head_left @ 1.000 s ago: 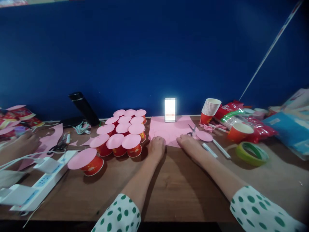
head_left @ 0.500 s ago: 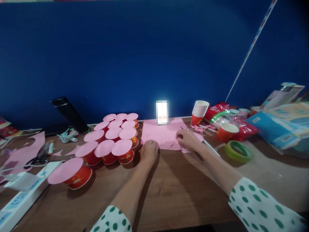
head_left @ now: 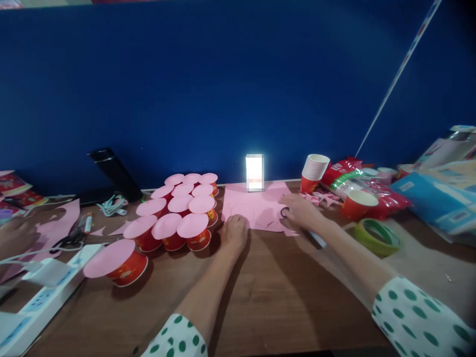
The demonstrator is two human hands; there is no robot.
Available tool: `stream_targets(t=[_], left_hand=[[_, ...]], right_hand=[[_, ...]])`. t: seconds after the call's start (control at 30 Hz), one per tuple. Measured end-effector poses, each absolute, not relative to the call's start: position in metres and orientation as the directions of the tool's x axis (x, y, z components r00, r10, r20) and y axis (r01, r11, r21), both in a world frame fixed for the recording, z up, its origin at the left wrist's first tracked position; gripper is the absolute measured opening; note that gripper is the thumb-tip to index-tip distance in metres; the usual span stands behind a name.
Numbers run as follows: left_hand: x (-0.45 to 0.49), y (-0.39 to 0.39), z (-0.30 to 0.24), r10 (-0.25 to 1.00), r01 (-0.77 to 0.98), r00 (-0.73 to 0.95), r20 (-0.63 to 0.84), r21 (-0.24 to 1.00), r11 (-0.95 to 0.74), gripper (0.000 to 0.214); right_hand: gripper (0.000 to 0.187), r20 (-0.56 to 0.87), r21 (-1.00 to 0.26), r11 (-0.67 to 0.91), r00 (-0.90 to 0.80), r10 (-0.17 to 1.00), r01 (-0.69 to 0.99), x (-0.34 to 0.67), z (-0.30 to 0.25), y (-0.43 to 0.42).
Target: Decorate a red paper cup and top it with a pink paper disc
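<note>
While the left hand [head_left: 235,232] rests, fingers curled, on the near-left edge of the pink paper sheet [head_left: 258,204] lying on the worktop [head_left: 256,302], the right hand [head_left: 300,212] is at the sheet's right edge, by the scissors [head_left: 281,213]; I can't tell whether either grips anything. A careless leftward sweep might topple the red paper cups [head_left: 199,240] left of the sheet, their pink discs [head_left: 192,225] overhanging.

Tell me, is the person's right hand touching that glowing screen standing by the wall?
Apart. In the head view, part of the pink sheet shows plainly between the right hand and the glowing screen.
</note>
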State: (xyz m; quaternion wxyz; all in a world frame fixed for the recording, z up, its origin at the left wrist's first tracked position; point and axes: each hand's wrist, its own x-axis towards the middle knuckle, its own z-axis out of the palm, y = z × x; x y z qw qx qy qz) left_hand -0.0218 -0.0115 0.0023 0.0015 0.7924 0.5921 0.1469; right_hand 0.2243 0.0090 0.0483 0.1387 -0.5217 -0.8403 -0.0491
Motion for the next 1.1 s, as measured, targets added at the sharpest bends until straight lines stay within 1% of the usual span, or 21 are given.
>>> stream_targets(t=[0.07, 0.13, 0.2, 0.27, 0.33, 0.4, 0.47, 0.53, 0.57, 0.63, 0.67, 0.73, 0.83, 0.9, 0.97, 1.0, 1.1], left_hand=[[-0.021, -0.012, 0.003, 0.943, 0.941, 0.25, 0.221, 0.174, -0.29, 0.029], [-0.021, -0.012, 0.004, 0.944, 0.94, 0.252, 0.214, 0.177, -0.291, 0.029], [-0.021, -0.012, 0.005, 0.942, 0.938, 0.258, 0.214, 0.179, -0.298, 0.028], [-0.021, -0.013, 0.007, 0.944, 0.938, 0.259, 0.204, 0.18, -0.296, 0.027], [-0.021, -0.013, 0.008, 0.947, 0.939, 0.257, 0.195, 0.184, -0.292, 0.027], [-0.021, -0.013, 0.007, 0.948, 0.938, 0.252, 0.195, 0.191, -0.289, 0.027], [-0.021, -0.013, 0.006, 0.948, 0.938, 0.25, 0.197, 0.195, -0.288, 0.026], [-0.022, -0.013, 0.005, 0.946, 0.937, 0.254, 0.201, 0.19, -0.292, 0.026], [-0.022, -0.013, 0.005, 0.944, 0.937, 0.258, 0.204, 0.185, -0.296, 0.027], [-0.022, -0.013, 0.005, 0.942, 0.937, 0.265, 0.208, 0.175, -0.302, 0.028], [-0.022, -0.013, 0.005, 0.941, 0.937, 0.267, 0.207, 0.171, -0.303, 0.028], [-0.021, -0.014, 0.006, 0.943, 0.939, 0.266, 0.201, 0.168, -0.301, 0.028], [-0.021, -0.014, 0.007, 0.944, 0.939, 0.266, 0.195, 0.172, -0.299, 0.029], [-0.021, -0.013, 0.007, 0.945, 0.939, 0.264, 0.192, 0.174, -0.298, 0.029], [-0.021, -0.013, 0.007, 0.948, 0.94, 0.259, 0.186, 0.178, -0.291, 0.029], [-0.021, -0.013, 0.007, 0.948, 0.94, 0.257, 0.187, 0.179, -0.29, 0.029], [-0.021, -0.013, 0.007, 0.946, 0.939, 0.26, 0.196, 0.177, -0.295, 0.028]], right_hand=[[0.028, 0.189, -0.104, 0.599, -0.576, 0.795, 0.794, 0.203, 0.043, 0.005], [0.024, 0.065, -0.1, 0.651, -0.648, 0.759, 0.753, 0.187, 0.041, 0.002], [0.02, -0.021, -0.01, 0.625, -0.625, 0.78, 0.781, 0.177, 0.041, 0.0], [0.018, -0.055, 0.096, 0.578, -0.576, 0.816, 0.81, 0.172, 0.042, 0.0], [0.018, -0.039, 0.14, 0.539, -0.539, 0.841, 0.831, 0.172, 0.043, -0.001], [0.019, 0.02, 0.103, 0.489, -0.493, 0.87, 0.866, 0.178, 0.045, -0.002], [0.018, 0.081, 0.029, 0.405, -0.406, 0.91, 0.914, 0.189, 0.048, -0.005], [0.018, 0.098, 0.013, 0.275, -0.275, 0.957, 0.961, 0.2, 0.052, -0.012], [0.022, 0.086, 0.017, 0.235, -0.236, 0.968, 0.972, 0.204, 0.055, -0.017], [0.029, 0.047, 0.007, 0.25, -0.25, 0.967, 0.968, 0.207, 0.06, -0.029], [0.029, 0.039, -0.012, 0.271, -0.271, 0.962, 0.962, 0.205, 0.063, -0.036], [0.022, 0.024, -0.033, 0.307, -0.306, 0.952, 0.951, 0.199, 0.067, -0.048], [0.023, 0.007, 0.046, 0.251, -0.252, 0.968, 0.967, 0.188, 0.069, -0.059], [0.026, 0.0, 0.11, 0.243, -0.245, 0.97, 0.964, 0.185, 0.066, -0.059], [0.025, -0.008, 0.138, 0.249, -0.25, 0.968, 0.959, 0.187, 0.059, -0.054], [0.024, -0.017, 0.127, 0.254, -0.254, 0.967, 0.959, 0.191, 0.055, -0.05], [0.023, 0.02, 0.024, 0.269, -0.27, 0.963, 0.963, 0.207, 0.05, -0.037]])
